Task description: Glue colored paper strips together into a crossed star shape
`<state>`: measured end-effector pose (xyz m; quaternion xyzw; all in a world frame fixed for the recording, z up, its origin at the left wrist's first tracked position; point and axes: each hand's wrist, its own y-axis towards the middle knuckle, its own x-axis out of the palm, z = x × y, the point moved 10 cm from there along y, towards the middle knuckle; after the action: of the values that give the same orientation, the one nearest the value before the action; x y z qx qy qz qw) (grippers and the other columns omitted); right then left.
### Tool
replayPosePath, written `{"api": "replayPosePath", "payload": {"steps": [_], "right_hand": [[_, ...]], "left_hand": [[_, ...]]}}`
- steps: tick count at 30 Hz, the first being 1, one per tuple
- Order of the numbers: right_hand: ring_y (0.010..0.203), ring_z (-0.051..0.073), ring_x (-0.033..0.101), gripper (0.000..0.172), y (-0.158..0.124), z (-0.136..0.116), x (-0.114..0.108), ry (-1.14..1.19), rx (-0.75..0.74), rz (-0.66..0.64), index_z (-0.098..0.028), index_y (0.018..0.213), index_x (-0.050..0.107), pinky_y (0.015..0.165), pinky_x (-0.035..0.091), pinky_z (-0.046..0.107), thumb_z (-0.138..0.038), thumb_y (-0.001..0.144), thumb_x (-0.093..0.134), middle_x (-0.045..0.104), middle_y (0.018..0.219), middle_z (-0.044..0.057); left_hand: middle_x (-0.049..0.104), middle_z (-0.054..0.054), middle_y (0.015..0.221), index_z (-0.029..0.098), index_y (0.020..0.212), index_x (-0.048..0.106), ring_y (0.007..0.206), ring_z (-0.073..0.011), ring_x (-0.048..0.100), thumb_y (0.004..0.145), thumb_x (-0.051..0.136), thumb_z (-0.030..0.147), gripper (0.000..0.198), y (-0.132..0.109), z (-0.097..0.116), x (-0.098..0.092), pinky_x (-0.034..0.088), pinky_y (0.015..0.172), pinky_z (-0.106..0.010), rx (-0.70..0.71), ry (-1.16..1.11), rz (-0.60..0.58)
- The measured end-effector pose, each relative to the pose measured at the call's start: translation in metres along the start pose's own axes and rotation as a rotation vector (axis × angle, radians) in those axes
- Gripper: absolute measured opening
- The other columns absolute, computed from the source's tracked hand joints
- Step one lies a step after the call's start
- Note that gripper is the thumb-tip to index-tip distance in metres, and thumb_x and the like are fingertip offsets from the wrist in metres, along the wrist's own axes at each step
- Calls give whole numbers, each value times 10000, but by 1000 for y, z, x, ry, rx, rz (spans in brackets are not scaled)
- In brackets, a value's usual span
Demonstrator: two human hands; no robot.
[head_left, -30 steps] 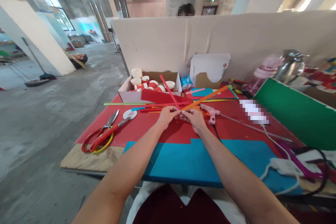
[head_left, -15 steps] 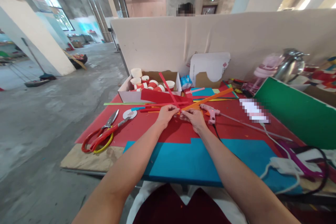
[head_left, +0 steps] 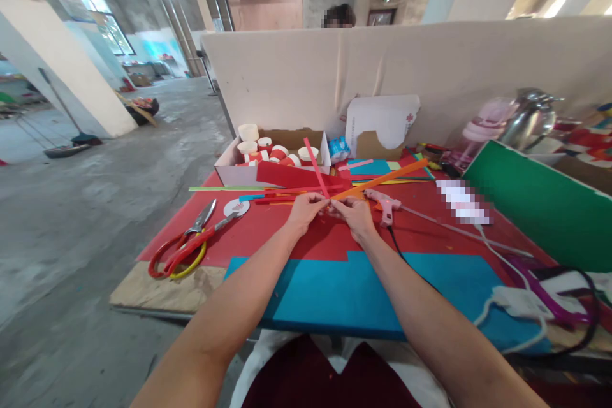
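My left hand [head_left: 308, 211] pinches the near end of a red paper strip [head_left: 315, 164], which slants up toward the box. Close beside it, my right hand [head_left: 352, 215] is closed on an orange paper strip [head_left: 392, 176] that reaches up to the right. The fingertips of both hands almost touch where the two strips meet, and the fingers hide how the ends lie together. More red strips [head_left: 282, 192] lie flat on the table just behind my left hand. A pink glue gun [head_left: 383, 204] rests right of my right hand.
Red-handled scissors [head_left: 179, 252] and a white disc [head_left: 236, 208] lie at left. Behind, a box [head_left: 234, 177] holds several red-and-white paper cups [head_left: 278, 153]. Blue sheets [head_left: 335, 293] cover the front edge. A green board [head_left: 545, 210] and a steel jug [head_left: 533, 118] stand right.
The red strip has swung, its far end shifting right and slightly down. The orange strip's far end has moved slightly up and right. Both hands stay close together in nearly the same spot.
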<state>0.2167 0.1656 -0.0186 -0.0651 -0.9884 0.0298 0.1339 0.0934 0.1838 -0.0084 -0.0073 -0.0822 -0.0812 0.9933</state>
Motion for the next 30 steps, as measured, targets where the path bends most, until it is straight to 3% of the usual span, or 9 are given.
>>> {"api": "replayPosePath", "payload": {"steps": [6, 12, 20, 30], "right_hand": [[600, 108, 630, 269, 2, 3, 6, 104, 50, -92, -174, 675, 594, 694, 545, 264, -268, 519, 793, 653, 647, -22], [568, 99, 612, 257, 2, 7, 9, 119, 68, -124, -175, 623, 572, 706, 546, 279, -319, 569, 779, 631, 594, -24], [587, 92, 599, 350, 0, 5, 12, 134, 56, -169, -164, 683, 627, 685, 544, 263, -378, 480, 814, 638, 607, -27], [582, 96, 617, 313, 0, 4, 7, 68, 32, -116, -158, 680, 636, 662, 537, 258, -322, 481, 813, 664, 643, -17]], "left_hand": [[569, 8, 524, 125, 597, 609, 472, -71, 458, 567, 708, 260, 170, 1, 6, -5, 365, 507, -220, 30, -32, 14], [586, -8, 536, 120, 595, 609, 482, -75, 469, 565, 712, 264, 179, 0, 6, 0, 372, 518, -226, 33, -37, -18], [596, -14, 542, 112, 596, 613, 472, -76, 479, 538, 729, 260, 197, 1, 2, 0, 377, 502, -223, 7, -50, -22], [622, -21, 556, 112, 634, 654, 493, -101, 525, 523, 745, 303, 239, 1, -1, -3, 403, 527, -238, -33, -33, -7]]}}
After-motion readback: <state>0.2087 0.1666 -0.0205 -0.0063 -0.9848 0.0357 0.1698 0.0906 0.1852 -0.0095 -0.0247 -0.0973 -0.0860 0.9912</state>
